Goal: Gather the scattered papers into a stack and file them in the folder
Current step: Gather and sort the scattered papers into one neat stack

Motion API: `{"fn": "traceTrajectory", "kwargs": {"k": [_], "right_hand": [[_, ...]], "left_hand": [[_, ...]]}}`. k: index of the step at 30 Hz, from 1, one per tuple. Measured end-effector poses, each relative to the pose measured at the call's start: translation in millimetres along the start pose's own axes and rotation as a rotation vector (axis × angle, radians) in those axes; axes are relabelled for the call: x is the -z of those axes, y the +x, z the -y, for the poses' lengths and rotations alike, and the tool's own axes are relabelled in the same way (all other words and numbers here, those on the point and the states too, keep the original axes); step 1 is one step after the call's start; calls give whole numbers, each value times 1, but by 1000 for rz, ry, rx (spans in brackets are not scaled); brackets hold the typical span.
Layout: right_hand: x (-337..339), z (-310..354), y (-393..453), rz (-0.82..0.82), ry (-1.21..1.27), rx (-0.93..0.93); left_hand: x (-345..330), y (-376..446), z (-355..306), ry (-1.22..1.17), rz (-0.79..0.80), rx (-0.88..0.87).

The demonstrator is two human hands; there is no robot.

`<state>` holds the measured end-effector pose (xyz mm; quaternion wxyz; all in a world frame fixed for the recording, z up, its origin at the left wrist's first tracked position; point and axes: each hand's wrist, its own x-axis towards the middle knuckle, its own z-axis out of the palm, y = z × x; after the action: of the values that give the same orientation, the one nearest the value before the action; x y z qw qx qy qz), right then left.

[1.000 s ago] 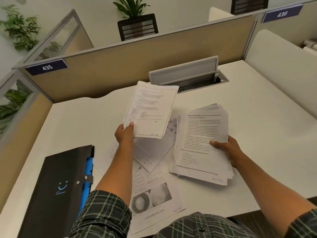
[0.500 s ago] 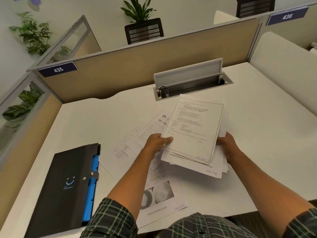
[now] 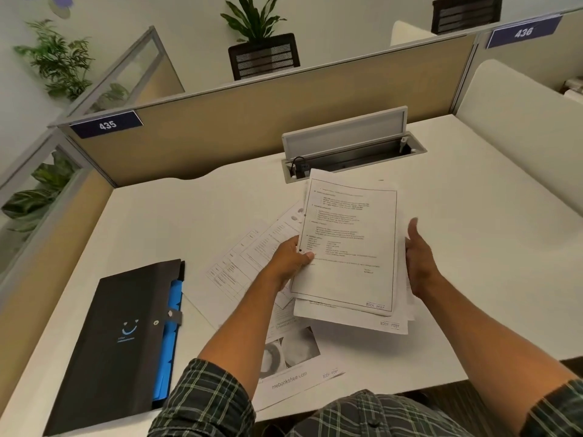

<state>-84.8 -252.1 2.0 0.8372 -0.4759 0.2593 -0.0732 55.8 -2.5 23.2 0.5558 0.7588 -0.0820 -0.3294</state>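
**A:** Papers first: where are they? The gathered stack (image 3: 350, 263) sits mid-table, long axis running near to far, slightly fanned at its near edge. Loose sheets (image 3: 252, 257) lie under and to the left of it, and a printed page with photos (image 3: 293, 364) lies nearer, by the table's near edge.

**B:** And the hands?

**A:** The left hand (image 3: 291, 257) has its grip closed on the stack's left edge, thumb on top. The right hand (image 3: 419, 260) is held flat and wide against the right edge, fingers straight, holding nothing.

**B:** What does the next move turn on?

**A:** The leftover sheets are on the left, so I'd judge the left hand the nearer one. The black folder (image 3: 120, 339) lies well apart at the near left of the table (image 3: 473, 247), closed, blue dividers showing.

**B:** Changed from a second ago?

**A:** Yes. The sheet the left hand held aloft is now on top of the stack, and the right hand has moved from pressing on top to squaring the side.
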Motion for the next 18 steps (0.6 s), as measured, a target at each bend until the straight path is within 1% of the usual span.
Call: {"fn": "traceTrajectory", "kwargs": {"k": [1, 3, 5, 7, 8, 9, 10, 11, 12, 13, 15, 18], "right_hand": [[-3, 0, -2, 38, 20, -4], [-8, -1, -4, 117, -60, 10], [-11, -7, -4, 92, -193, 52], [-10, -10, -4, 46, -244, 57], [-10, -10, -5, 43, -249, 63], [-9, -10, -6, 49, -250, 69], [-7, -9, -7, 48, -254, 70], [-5, -9, -8, 45, -260, 71], [-3, -10, -8, 42, -260, 71], [0, -10, -9, 38, -259, 69], [5, -9, -10, 19, -262, 67], [12, -7, -11, -11, -259, 83]], "left_hand": [[1, 0, 1, 13, -6, 3], [3, -1, 4, 39, 6, 13], [8, -2, 7, 41, 56, 34], [18, -2, 6, 59, 119, 55], [25, -3, 6, 102, 124, 52], [32, -4, 7, 166, 85, 32], [41, -5, 9, 256, -8, -3], [51, -4, 13, 371, -134, -39], [62, -4, 18, 495, -256, -61], [73, -3, 22, 603, -343, -56], [94, -3, 30, 747, -422, 12], [114, -4, 36, 904, -400, 146]]}}
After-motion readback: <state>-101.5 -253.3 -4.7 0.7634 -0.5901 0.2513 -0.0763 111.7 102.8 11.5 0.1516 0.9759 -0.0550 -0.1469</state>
